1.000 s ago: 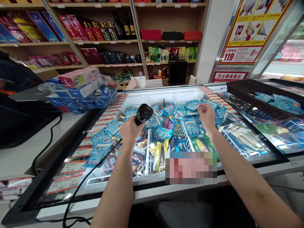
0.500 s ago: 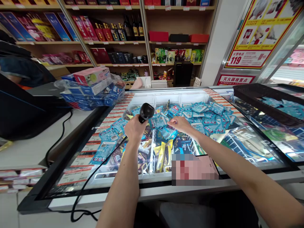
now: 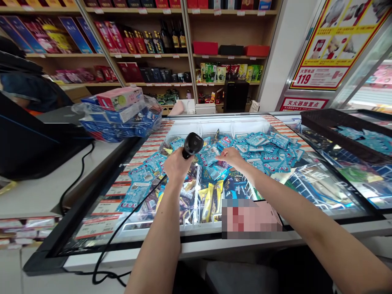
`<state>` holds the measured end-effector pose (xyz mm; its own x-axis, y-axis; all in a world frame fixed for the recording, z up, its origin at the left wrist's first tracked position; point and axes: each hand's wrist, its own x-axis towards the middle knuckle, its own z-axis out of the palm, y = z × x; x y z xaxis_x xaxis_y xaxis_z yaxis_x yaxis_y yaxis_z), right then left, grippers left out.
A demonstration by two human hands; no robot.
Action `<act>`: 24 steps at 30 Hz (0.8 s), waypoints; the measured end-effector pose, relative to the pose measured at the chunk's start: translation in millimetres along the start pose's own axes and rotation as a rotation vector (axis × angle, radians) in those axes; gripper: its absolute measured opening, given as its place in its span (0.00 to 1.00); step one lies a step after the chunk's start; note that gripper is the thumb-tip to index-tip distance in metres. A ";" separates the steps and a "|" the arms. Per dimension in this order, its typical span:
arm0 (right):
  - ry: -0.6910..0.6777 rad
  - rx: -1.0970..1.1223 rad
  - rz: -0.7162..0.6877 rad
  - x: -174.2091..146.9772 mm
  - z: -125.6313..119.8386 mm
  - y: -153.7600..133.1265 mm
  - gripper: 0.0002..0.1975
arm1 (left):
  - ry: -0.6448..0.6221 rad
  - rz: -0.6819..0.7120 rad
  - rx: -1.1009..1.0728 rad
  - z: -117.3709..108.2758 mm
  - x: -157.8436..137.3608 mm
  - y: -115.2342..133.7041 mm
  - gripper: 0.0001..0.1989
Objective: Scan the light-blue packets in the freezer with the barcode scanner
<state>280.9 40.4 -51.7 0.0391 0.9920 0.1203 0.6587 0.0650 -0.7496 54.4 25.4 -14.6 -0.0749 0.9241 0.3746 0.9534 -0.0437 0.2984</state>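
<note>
My left hand (image 3: 177, 164) is wrapped round the handle of a black barcode scanner (image 3: 193, 143), whose head points away and to the right. A black cable (image 3: 131, 212) runs from it down to the left. In front of the scanner, my right hand (image 3: 230, 157) pinches the edge of a small blue packet (image 3: 210, 156). More such packets form a heap (image 3: 269, 149) to the right of that hand, and others (image 3: 142, 175) lie spread at the left on the freezer's glass top (image 3: 101, 216). Wrapped ice creams (image 3: 211, 196) show through the glass.
A pixelated flat pinkish thing (image 3: 251, 216) lies at the near edge. Plastic-wrapped boxes (image 3: 119, 112) are stacked at the left, beside a black screen (image 3: 33, 139). A dark tray (image 3: 339, 132) with blue packets stands at the right. Stocked shelves (image 3: 153, 55) line the back; a person (image 3: 27, 87) is far left.
The scanner and my left hand have shifted slightly to the right. My right hand stays nearly in place, and the packet at its fingers has tilted a little.
</note>
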 end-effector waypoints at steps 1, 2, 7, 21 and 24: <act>0.007 0.072 0.019 -2.1 -6.2 3.7 0.17 | 0.000 0.002 -0.007 -0.2 -0.7 1.7 0.21; 0.009 0.147 0.038 -4.7 -12.8 7.8 0.15 | -0.001 0.007 -0.012 -0.4 -1.4 3.8 0.21; 0.052 0.565 0.035 -21.3 -45.3 35.7 0.19 | -0.026 0.085 -0.046 0.5 -6.6 17.6 0.19; 0.174 0.728 0.016 -29.4 -52.5 72.6 0.20 | -0.117 0.305 -0.148 12.5 -19.6 45.6 0.18; 0.170 0.707 0.004 -27.9 -50.4 73.9 0.19 | -0.137 0.317 -0.195 10.9 -22.1 49.8 0.18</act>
<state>366.4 12.0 -77.7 0.1943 0.9657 0.1725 0.0174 0.1724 -0.9849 106.7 6.9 -17.6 0.2662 0.8949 0.3583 0.8489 -0.3937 0.3525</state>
